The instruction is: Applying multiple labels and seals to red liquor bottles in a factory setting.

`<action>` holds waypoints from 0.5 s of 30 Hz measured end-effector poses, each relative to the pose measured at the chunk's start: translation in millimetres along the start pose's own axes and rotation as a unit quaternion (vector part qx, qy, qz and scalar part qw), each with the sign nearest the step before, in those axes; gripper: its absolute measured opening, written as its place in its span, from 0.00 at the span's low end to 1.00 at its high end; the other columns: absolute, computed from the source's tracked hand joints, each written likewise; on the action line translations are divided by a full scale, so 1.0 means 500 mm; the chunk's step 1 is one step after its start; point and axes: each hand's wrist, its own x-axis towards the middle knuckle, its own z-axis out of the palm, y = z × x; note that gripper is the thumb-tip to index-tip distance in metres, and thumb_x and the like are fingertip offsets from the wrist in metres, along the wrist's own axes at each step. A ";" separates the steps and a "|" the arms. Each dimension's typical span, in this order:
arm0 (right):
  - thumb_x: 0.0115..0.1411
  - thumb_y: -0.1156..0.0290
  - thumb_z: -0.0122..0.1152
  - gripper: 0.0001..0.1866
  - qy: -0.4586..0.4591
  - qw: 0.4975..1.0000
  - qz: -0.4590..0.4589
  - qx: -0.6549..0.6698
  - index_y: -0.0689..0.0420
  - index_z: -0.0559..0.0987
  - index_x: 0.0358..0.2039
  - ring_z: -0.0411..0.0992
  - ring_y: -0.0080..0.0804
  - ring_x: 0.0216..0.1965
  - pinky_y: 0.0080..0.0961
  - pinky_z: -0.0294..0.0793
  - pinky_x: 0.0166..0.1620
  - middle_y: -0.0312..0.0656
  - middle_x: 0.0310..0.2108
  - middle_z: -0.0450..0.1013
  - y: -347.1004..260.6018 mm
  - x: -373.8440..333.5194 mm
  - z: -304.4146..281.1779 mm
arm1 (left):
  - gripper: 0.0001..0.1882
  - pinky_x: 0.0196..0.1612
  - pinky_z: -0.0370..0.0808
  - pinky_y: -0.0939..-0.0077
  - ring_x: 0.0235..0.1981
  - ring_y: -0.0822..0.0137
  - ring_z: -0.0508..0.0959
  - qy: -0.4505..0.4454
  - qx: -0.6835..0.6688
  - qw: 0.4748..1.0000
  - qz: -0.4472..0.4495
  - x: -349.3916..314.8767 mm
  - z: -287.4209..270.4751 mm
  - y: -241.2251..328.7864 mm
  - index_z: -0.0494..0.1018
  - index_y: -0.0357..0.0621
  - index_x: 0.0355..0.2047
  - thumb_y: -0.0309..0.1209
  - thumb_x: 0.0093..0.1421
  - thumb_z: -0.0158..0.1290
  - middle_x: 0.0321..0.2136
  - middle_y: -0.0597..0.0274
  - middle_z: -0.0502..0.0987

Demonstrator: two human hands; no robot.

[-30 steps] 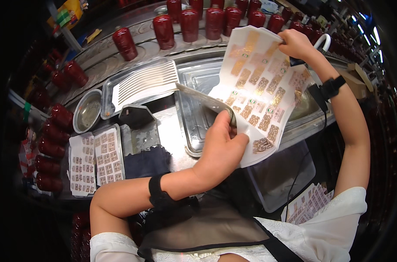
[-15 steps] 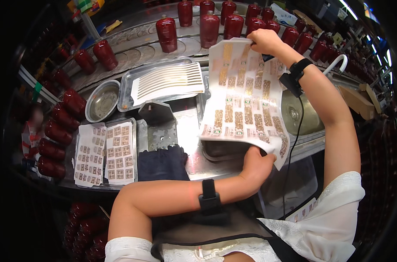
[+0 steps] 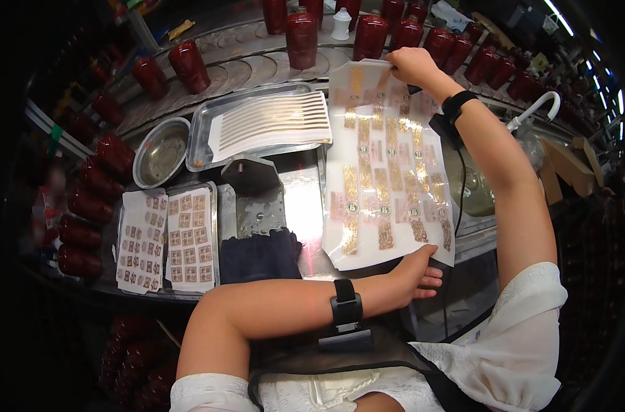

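A large white sheet (image 3: 367,147) printed with rows of gold-patterned labels lies spread before me, its lower edge nearest my body. My right hand (image 3: 417,69) pinches its far edge between closed fingers. At its near edge is my left hand (image 3: 417,278), with the thumb along the border and the other fingers stretched out below, apart from the thumb. The fingers of this hand do not wrap round the paper. What lies under the sheet is hidden.
Left of the sheet are a metal tray (image 3: 199,123) of gold-striped strips, a round metal bowl (image 3: 142,159), a tray (image 3: 214,206) of small label sheets and a dark glove (image 3: 261,257). Red bottles (image 3: 302,41) stand on the curved conveyor (image 3: 243,69) behind. A sink (image 3: 477,185) sits at right.
The sheet's curled near edge has come down flat. My left hand has loosened from a grip on that edge to outstretched fingers. Bottles on the conveyor have shifted; a white one has appeared.
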 end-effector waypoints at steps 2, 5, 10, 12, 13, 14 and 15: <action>0.52 0.70 0.61 0.14 0.005 1.000 0.021 0.016 0.52 0.83 0.40 0.79 0.46 0.38 0.41 0.79 0.40 0.45 0.34 0.81 -0.012 0.000 0.007 | 0.27 0.43 0.75 0.62 0.39 0.64 0.75 -0.005 0.015 1.000 -0.006 0.007 -0.002 -0.003 0.63 0.52 0.57 0.53 0.65 0.48 0.38 0.59 0.74; 0.53 0.70 0.62 0.18 0.052 0.997 0.047 0.044 0.52 0.81 0.46 0.79 0.45 0.41 0.40 0.79 0.42 0.45 0.38 0.80 -0.011 -0.023 0.008 | 0.29 0.43 0.76 0.61 0.40 0.63 0.75 -0.022 0.049 0.998 -0.041 0.017 -0.015 -0.002 0.60 0.54 0.60 0.55 0.65 0.46 0.40 0.57 0.74; 0.54 0.67 0.62 0.20 0.043 0.991 0.102 0.071 0.52 0.81 0.49 0.78 0.44 0.45 0.41 0.78 0.47 0.44 0.43 0.80 0.023 -0.152 -0.018 | 0.35 0.45 0.75 0.58 0.44 0.58 0.75 -0.024 0.054 0.996 -0.061 0.015 -0.024 -0.012 0.53 0.56 0.67 0.59 0.66 0.43 0.43 0.52 0.74; 0.53 0.67 0.62 0.16 -0.005 0.982 0.148 0.118 0.52 0.83 0.43 0.79 0.47 0.43 0.44 0.78 0.46 0.48 0.39 0.80 0.027 -0.232 -0.020 | 0.38 0.47 0.75 0.54 0.46 0.55 0.75 -0.015 0.013 0.997 -0.068 0.012 -0.029 -0.006 0.50 0.56 0.69 0.62 0.67 0.40 0.45 0.50 0.74; 0.53 0.66 0.62 0.15 -0.044 0.976 0.167 0.133 0.52 0.84 0.42 0.78 0.50 0.41 0.45 0.78 0.45 0.49 0.36 0.80 0.027 -0.274 -0.019 | 0.36 0.49 0.74 0.53 0.48 0.54 0.74 -0.012 0.014 0.997 -0.074 0.005 -0.035 -0.008 0.53 0.55 0.67 0.62 0.68 0.39 0.47 0.48 0.74; 0.53 0.67 0.61 0.15 -0.044 0.975 0.173 0.132 0.52 0.84 0.41 0.78 0.51 0.41 0.46 0.78 0.44 0.49 0.35 0.80 0.020 -0.318 -0.009 | 0.36 0.49 0.74 0.53 0.48 0.54 0.74 -0.015 0.024 0.997 -0.076 -0.003 -0.043 -0.009 0.53 0.55 0.67 0.62 0.68 0.39 0.47 0.48 0.74; 0.53 0.67 0.60 0.15 -0.076 0.962 0.201 0.166 0.52 0.84 0.42 0.78 0.51 0.42 0.44 0.77 0.46 0.49 0.37 0.80 0.015 -0.360 0.002 | 0.35 0.49 0.74 0.53 0.48 0.54 0.74 -0.011 0.035 0.996 -0.078 -0.012 -0.052 -0.011 0.55 0.54 0.65 0.62 0.68 0.39 0.47 0.48 0.74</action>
